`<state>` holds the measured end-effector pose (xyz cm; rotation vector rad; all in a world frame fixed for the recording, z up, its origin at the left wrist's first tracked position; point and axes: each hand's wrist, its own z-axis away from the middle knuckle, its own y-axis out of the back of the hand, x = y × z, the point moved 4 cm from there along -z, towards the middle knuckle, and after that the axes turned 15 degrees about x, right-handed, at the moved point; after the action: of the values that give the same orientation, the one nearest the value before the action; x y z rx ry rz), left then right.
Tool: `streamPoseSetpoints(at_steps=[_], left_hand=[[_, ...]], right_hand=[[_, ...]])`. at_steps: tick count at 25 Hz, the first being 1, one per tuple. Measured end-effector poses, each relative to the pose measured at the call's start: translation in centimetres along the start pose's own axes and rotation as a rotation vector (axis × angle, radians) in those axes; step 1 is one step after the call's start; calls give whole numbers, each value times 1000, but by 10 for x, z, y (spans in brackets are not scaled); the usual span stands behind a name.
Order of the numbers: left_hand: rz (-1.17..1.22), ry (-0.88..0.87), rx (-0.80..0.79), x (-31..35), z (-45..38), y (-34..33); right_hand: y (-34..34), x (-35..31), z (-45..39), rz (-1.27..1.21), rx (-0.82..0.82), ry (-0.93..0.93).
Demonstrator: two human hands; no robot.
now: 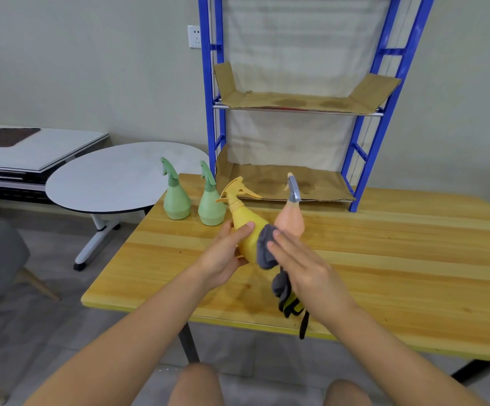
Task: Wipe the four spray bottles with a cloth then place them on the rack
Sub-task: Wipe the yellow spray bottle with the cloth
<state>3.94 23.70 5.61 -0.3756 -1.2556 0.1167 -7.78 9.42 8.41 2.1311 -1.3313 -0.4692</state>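
Two spray bottles [194, 196] are parked on the counter's [384, 244] back-left corner, left of the rack [358, 159] set at its rear.

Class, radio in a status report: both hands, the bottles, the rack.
Left hand grips yellow bottle. Right hand presses grey cloth on it. Three bottles stand on table. Rack holds none, path clear.

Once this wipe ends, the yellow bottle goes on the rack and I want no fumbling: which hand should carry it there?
Left, probably. The left hand already grips the yellow bottle, while the right hand presses the grey cloth against it.
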Motion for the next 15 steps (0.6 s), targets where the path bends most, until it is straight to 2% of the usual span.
streamPoseSetpoints(at_steps=[2,6,8,10,12,13,15], left_hand=[[-42,-22,24,2,4,-4],[-138,-23,114,1,6,-6],[-49,94,149,1,5,-2],[96,235,168,-1,6,-4],[132,305,169,-4,9,-12],[132,321,158,-6,11,-16],[150,348,134,-4,9,-20]], right_hand=[[3,4,-5,25,35,-4],[-10,-14,9,15,-46,266],[-12,0,16,-73,-27,206],[-5,17,13,-112,63,12],[6,21,3,-78,129,-140],[8,15,-3,-103,137,-146],[4,-2,-1,-133,117,-13]])
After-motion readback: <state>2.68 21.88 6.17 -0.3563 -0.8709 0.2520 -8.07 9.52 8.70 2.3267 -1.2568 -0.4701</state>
